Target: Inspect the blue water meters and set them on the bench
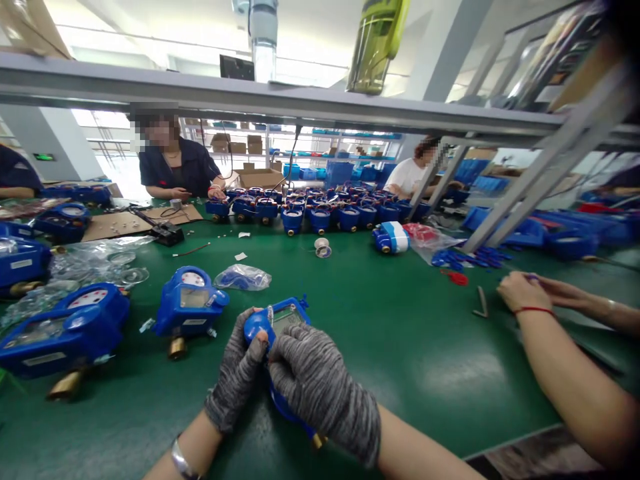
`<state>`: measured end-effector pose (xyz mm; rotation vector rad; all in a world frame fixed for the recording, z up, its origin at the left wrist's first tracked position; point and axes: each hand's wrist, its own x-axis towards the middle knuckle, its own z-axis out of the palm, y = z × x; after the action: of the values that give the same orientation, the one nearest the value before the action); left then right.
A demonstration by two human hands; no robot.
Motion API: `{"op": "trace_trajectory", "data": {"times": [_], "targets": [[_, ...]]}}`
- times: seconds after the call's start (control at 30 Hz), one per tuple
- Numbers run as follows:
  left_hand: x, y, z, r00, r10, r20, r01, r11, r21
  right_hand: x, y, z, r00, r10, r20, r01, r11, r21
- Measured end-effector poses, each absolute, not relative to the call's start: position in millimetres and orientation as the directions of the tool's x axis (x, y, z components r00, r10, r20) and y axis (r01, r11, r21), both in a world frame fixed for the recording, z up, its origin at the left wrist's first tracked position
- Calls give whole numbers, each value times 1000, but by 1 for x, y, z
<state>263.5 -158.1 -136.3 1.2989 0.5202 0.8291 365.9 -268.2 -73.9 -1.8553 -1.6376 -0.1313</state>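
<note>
A blue water meter (299,311) with a display window and a brass end lies tilted in front of me. My left hand (234,377), in a grey knitted glove with bare fingertips, grips its left side, the thumb beside a round blue cap (257,325). Across the meter's middle lies my right hand (320,373), gloved the same way, its fingers bent and pressed together. Whatever those fingers pinch is hidden behind them. To the left stand another blue water meter (189,303) and a larger-looking one (75,327) nearer the table edge.
A clear plastic bag (244,277) and a solder spool (323,248) lie on the green table (400,320). Many meters stand in rows (320,217) at the back. A co-worker's hands (530,293) work at right, near a hex key (481,303). A shelf beam (300,100) crosses overhead.
</note>
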Motion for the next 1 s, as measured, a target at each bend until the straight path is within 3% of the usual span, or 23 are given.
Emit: {"op": "trace_trajectory", "data": {"times": [0.1, 0.3, 0.5, 0.77, 0.87, 1.0], "targets": [[264, -157, -139, 617, 782, 90, -212, 56, 976, 366, -268, -71, 153, 862, 483, 938, 27, -345], [265, -156, -135, 608, 792, 60, -167, 54, 984, 377, -266, -73, -127, 833, 539, 955, 249, -160], [266, -154, -140, 616, 788, 23, -171, 104, 980, 382, -263, -74, -141, 845, 516, 959, 246, -141], [269, -163, -128, 539, 837, -97, -131, 197, 972, 379, -278, -66, -369, 765, 527, 928, 334, 166], [270, -165, -121, 524, 845, -110, -128, 206, 970, 379, -281, -67, -397, 760, 514, 917, 354, 185], [268, -163, -125, 536, 842, -71, -125, 162, 979, 375, -284, -71, -253, 810, 529, 964, 259, 63]]}}
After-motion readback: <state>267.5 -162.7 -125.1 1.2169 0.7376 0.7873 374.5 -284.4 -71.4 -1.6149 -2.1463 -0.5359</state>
